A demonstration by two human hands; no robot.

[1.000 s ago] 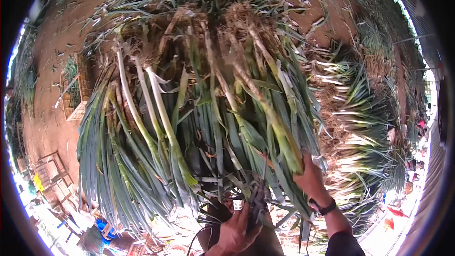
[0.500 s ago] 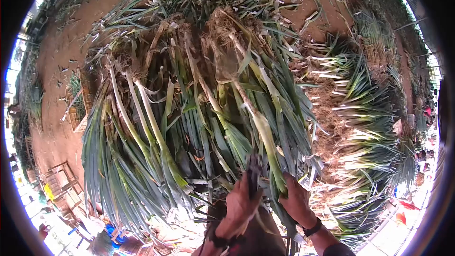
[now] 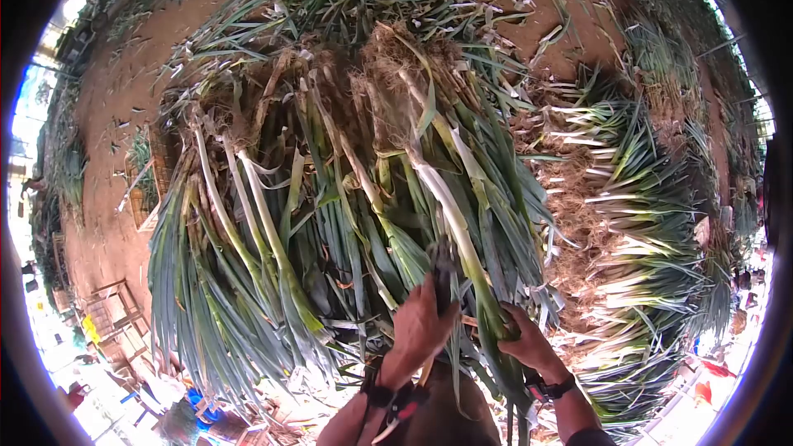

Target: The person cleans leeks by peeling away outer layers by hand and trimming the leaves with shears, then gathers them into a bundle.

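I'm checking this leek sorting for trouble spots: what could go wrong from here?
The right hand grips one leek low in its leaves; pulling there might tear them rather than free the stalk. The left hand presses into the heaped pile, so tugging could drag neighbouring stalks loose onto the dirt ground.

The left hand (image 3: 420,326) grips dark leaf tips in a big heap of leeks (image 3: 330,223), roots pointing away. Just beside it, the right hand (image 3: 529,345) closes around one pale leek stalk (image 3: 453,223). Another leek pile (image 3: 636,223) lies on the reddish ground (image 3: 107,116).
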